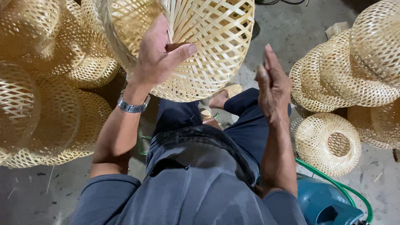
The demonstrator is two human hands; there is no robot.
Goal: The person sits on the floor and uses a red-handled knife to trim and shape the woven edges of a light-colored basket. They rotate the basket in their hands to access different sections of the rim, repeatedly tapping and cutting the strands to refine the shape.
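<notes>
My left hand point(156, 56) grips the rim of a large woven bamboo basket point(208, 46), thumb outside and fingers inside, holding it up in front of me. A metal watch point(132, 106) sits on that wrist. To the right of the basket, my right hand point(273, 85) is raised with flat, straight fingers, holding nothing and just clear of the weave. Below are my dark trousers and a sandalled foot point(225, 96).
Stacks of woven bamboo baskets stand at the left point(46, 91) and right point(358, 71). A smaller round one with a hole point(329, 143) lies on the concrete floor. A green hose point(333, 183) and a teal container point(325, 204) sit at the lower right.
</notes>
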